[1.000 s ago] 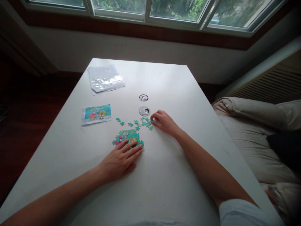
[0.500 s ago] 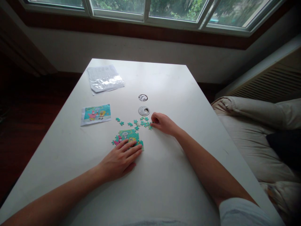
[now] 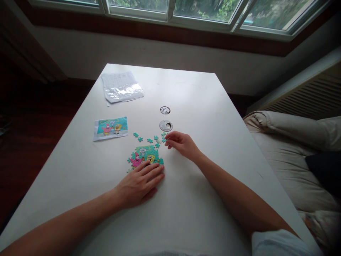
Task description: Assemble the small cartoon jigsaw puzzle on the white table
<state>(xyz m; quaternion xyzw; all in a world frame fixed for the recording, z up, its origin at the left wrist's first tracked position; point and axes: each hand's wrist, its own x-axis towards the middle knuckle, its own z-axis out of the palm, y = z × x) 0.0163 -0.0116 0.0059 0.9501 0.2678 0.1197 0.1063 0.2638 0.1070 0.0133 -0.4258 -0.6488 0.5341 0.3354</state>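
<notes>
A partly joined jigsaw puzzle with pink, yellow and pale cartoon figures on teal lies on the white table. My left hand rests flat over its lower edge, fingers stretched out, hiding that part. Beyond the puzzle, several loose jigsaw pieces are scattered in a rough row. At the right end of this row my right hand pinches thumb and forefinger at a small teal jigsaw piece, which the fingertips partly hide. The hand covers some of the pieces there.
A printed picture sheet with the same figures lies left of the pieces. Papers in a clear plastic sleeve lie at the far left of the table. Two round grommets sit mid-table. A beige sofa stands on the right.
My right hand has moved a little left along the loose pieces, still pinching. My left hand has slid slightly down, uncovering more of the figures. The view has shifted slightly.
</notes>
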